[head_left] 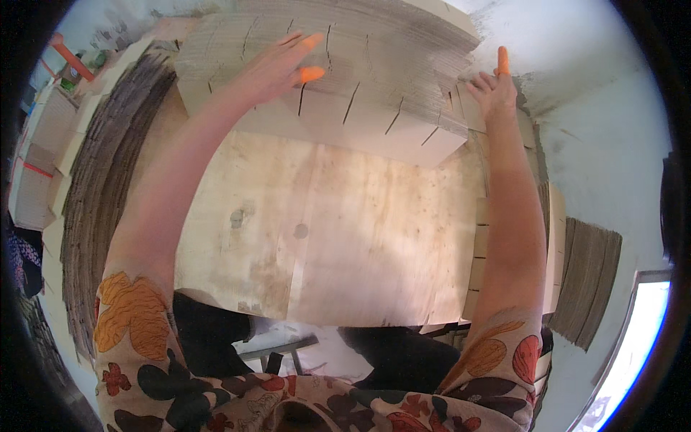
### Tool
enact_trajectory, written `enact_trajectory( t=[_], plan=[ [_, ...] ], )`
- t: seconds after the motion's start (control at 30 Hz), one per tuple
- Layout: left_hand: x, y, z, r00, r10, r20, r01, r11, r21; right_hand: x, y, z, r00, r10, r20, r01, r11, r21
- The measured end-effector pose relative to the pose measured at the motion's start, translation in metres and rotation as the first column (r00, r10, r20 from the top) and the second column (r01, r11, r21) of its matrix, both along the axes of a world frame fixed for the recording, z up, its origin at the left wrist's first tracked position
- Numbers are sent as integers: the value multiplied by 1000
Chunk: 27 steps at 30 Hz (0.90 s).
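My left hand (284,66) reaches over a tall stack of flat slotted cardboard sheets (389,72) at the far side of the table. Its thumb and a finger wear orange finger covers and are spread apart, with nothing visibly held. Out to the right, my right hand (495,93) stretches forward beside the stack's right end. One of its fingers, in an orange cover, points ahead, and the others are loosely spread, also holding nothing I can see. Dark slots run across the near face of the stack. The top sheets look slightly blurred.
A pale wooden tabletop (345,237) lies between my forearms. More cardboard stacks stand along the left (108,165) and the right (586,277). An orange bar-like object (72,57) shows at the far left. A white wall (597,129) rises on the right, above a bright opening (633,353).
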<state>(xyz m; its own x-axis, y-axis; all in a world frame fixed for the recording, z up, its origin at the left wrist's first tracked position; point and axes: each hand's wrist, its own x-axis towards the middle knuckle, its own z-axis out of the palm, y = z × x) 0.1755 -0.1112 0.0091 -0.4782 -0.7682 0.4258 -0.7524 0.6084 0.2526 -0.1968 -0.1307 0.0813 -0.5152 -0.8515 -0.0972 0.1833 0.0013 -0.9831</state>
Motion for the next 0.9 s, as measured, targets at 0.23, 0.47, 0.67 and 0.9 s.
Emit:
enact_trajectory(
  t=[0.23,0.47,0.67,0.9],
  plan=[
    [-22,-23,-25,1000,19,-6,-18,977,211,-10,-64,-22,992,105,-75,-108,993,-45],
    [-20,-21,-22,1000,-4,-1,4,984,178,-11,-95,-32,994,107,-27,-106,994,35],
    [-24,-23,-23,999,19,47,-25,993,114,-18,-82,-38,982,185,-32,-187,977,-100],
    [-21,-24,-25,999,19,49,-25,991,129,-11,-51,-39,994,107,23,-108,992,59]
  ],
)
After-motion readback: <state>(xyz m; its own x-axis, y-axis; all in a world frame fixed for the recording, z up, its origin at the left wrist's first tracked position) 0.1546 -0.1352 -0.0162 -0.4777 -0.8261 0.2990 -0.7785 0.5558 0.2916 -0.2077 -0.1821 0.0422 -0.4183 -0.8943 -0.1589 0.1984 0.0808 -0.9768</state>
